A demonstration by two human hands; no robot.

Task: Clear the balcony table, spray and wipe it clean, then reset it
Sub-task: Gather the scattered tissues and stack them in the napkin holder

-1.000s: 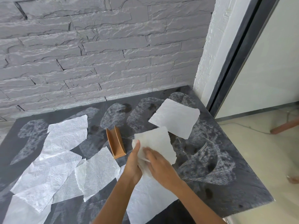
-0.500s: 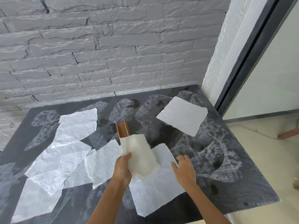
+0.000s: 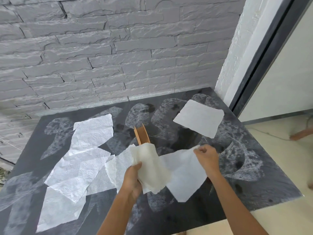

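Over the bench (image 3: 254, 184), the left hand (image 3: 133, 177) grips gathered tissues (image 3: 149, 167). The right hand (image 3: 205, 156) pinches the next sheet (image 3: 184, 175) by its corner. Lift it slowly to avoid tearing.

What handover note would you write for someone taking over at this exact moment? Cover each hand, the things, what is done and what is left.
Left hand: grips a crumpled white paper wad.
Right hand: pinches the corner of a flat white paper sheet, raised off the dark grey patterned table.
On the table: small orange-brown wooden holder in the middle, lone white sheet at far right, overlapping white sheets on the left.
Done: one piece gathered, it seems.
Left: gather the remaining sheets and the holder, then spray, wipe, reset. No spray bottle in view.
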